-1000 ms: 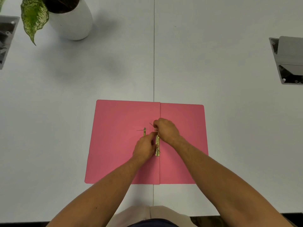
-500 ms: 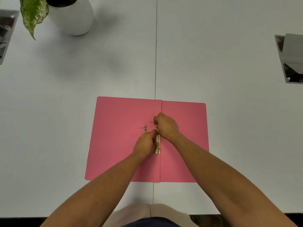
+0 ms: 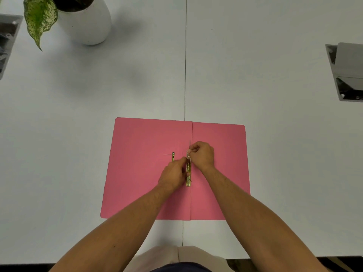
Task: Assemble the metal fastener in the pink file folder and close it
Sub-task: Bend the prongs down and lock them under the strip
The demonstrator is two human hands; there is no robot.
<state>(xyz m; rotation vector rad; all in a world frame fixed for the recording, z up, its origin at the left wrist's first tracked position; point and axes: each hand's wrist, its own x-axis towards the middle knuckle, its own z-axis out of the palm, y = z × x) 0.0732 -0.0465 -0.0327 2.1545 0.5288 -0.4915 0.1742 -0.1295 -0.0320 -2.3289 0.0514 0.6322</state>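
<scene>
The pink file folder (image 3: 141,169) lies open and flat on the white table, its spine running down the middle. A gold metal fastener bar (image 3: 188,173) lies along the spine. My right hand (image 3: 202,155) pinches a thin upright prong at the bar's far end. My left hand (image 3: 172,174) presses on the bar's middle from the left with closed fingers. A second small gold fastener piece (image 3: 173,157) lies on the left flap, partly hidden by my left hand.
A white plant pot (image 3: 86,22) with a speckled green leaf (image 3: 40,18) stands at the far left. Grey metal brackets sit at the left edge (image 3: 6,42) and the right edge (image 3: 347,73). A seam (image 3: 185,61) runs down the table's middle.
My right hand has shifted slightly and the thin prong now stands more upright at the bar's far end. My left hand stays on the bar. The camera view moved a little.
</scene>
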